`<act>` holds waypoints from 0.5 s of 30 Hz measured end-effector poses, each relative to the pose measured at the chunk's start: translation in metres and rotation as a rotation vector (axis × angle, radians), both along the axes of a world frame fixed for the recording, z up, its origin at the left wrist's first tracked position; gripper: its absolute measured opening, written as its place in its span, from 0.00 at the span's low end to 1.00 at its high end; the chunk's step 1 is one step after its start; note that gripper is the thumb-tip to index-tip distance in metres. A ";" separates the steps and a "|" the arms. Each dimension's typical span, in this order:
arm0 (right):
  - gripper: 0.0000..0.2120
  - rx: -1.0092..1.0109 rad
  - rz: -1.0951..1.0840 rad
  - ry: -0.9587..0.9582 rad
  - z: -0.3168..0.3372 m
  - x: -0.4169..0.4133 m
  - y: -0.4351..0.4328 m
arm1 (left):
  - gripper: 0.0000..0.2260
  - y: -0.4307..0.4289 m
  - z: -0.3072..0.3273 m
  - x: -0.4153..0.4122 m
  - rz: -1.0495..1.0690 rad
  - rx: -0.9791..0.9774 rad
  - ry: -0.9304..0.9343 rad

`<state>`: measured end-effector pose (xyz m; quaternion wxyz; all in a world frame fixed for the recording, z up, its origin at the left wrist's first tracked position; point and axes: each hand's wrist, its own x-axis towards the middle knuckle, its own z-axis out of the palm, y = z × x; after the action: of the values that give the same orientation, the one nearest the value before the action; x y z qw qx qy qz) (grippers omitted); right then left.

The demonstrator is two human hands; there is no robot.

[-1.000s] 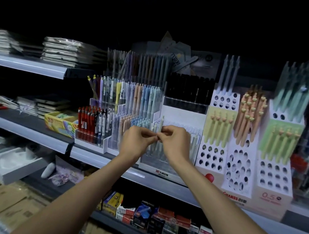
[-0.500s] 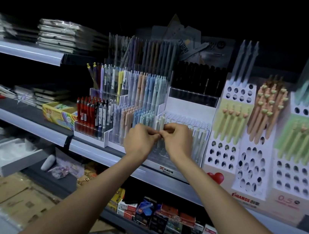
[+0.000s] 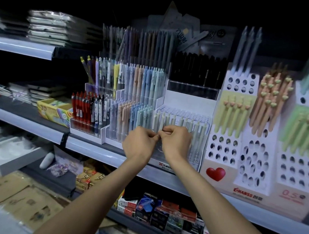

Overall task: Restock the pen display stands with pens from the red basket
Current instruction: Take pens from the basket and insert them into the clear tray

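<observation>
Shop shelf [image 3: 20, 119], left to right. A yellow box [image 3: 55, 111] lies at the left. Next to it, a clear tiered stand [image 3: 86, 133] carries red pens [image 3: 80, 106], and a second tiered stand [image 3: 112, 138] carries pastel pens [image 3: 130, 113]. The left hand [image 3: 139, 144] and right hand [image 3: 176, 142] meet in front of a clear grid stand [image 3: 186, 113], whose front row holds pale pens [image 3: 197, 129] standing upright. Both hands' fingers [image 3: 154, 136] are curled, with the tips pinched together where the hands touch. Whether they grip a pen cannot be told. At the right stand three white perforated stands. The first stand [image 3: 224, 152], marked with a heart, bears yellow-green pens [image 3: 231, 115]. The middle stand [image 3: 256, 161] bears peach pens [image 3: 268, 105]. The last stand [image 3: 298, 172] bears green pens [image 3: 306, 130].
</observation>
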<state>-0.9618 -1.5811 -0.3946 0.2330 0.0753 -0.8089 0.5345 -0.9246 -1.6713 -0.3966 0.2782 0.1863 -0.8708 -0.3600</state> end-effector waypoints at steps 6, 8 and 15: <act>0.02 -0.036 -0.010 -0.019 -0.005 -0.004 -0.001 | 0.09 0.001 -0.003 -0.003 0.006 -0.029 -0.020; 0.02 -0.031 -0.003 -0.024 -0.006 -0.003 0.000 | 0.10 0.002 -0.002 -0.001 0.010 -0.051 -0.036; 0.04 -0.011 -0.018 -0.047 -0.006 -0.003 -0.005 | 0.18 -0.003 -0.002 0.003 -0.001 -0.081 -0.080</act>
<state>-0.9645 -1.5856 -0.4002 0.2192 0.0540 -0.8119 0.5384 -0.9216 -1.6742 -0.3985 0.2503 0.1887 -0.8952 -0.3169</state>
